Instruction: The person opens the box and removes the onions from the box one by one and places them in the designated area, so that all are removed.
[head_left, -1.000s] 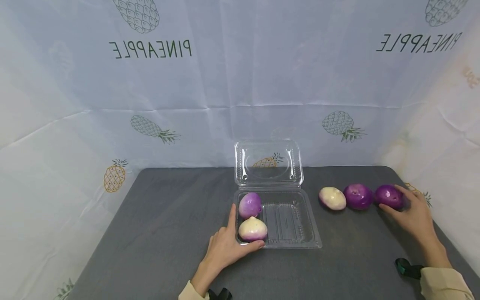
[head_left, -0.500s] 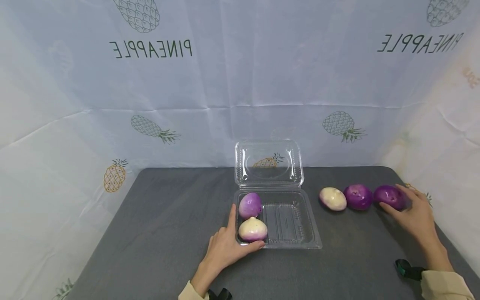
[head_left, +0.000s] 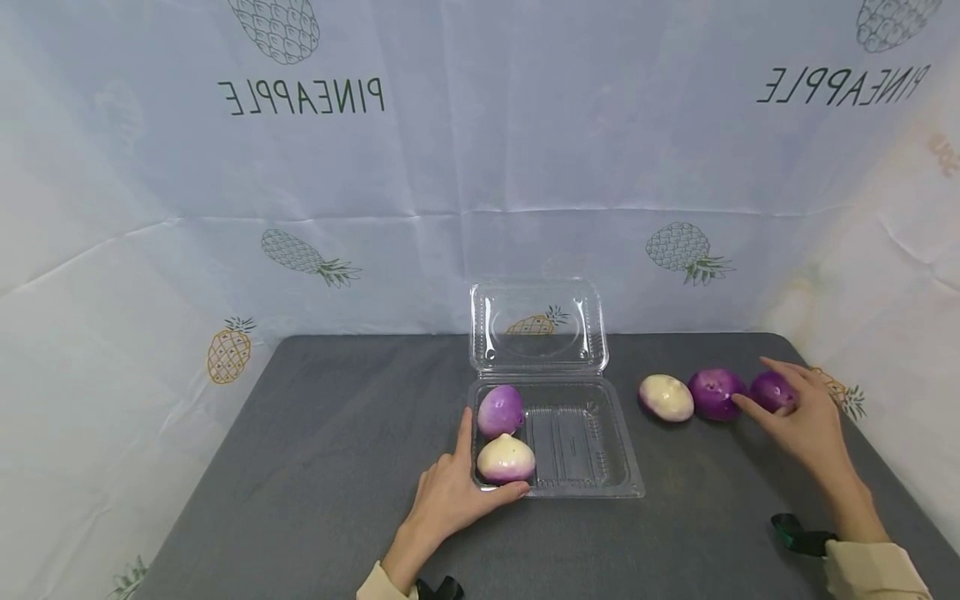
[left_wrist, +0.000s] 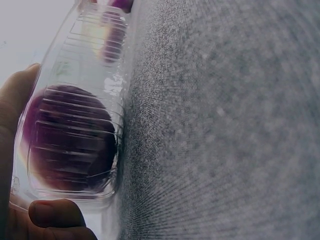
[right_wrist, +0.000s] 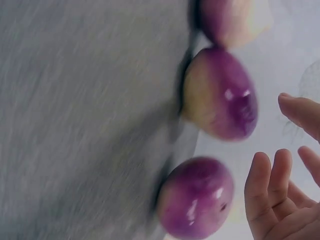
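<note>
A clear plastic clamshell container (head_left: 621,467) stands with its lid raised. A purple turnip (head_left: 500,411) and a cream-and-purple turnip (head_left: 506,458) lie along its left side. My left hand (head_left: 453,498) holds the container's front left corner, thumb along the front rim and index finger up the left side. My right hand (head_left: 806,421) is spread, holding nothing, over the right end of a row of turnips. The rightmost turnip (right_wrist: 196,197) and the middle turnip (right_wrist: 220,95) are apart from its fingers in the right wrist view. A pale turnip (head_left: 666,397) is at the row's left.
The grey table (head_left: 337,433) has its back edge against a hanging pineapple-print cloth (head_left: 450,167). More of the cloth hangs at both sides. Bare table lies between the container and the row of turnips.
My right hand has let go of the rightmost turnip and shifted left toward the middle one. That turnip sits slightly further left than half a second ago. My left hand and the container stay put.
</note>
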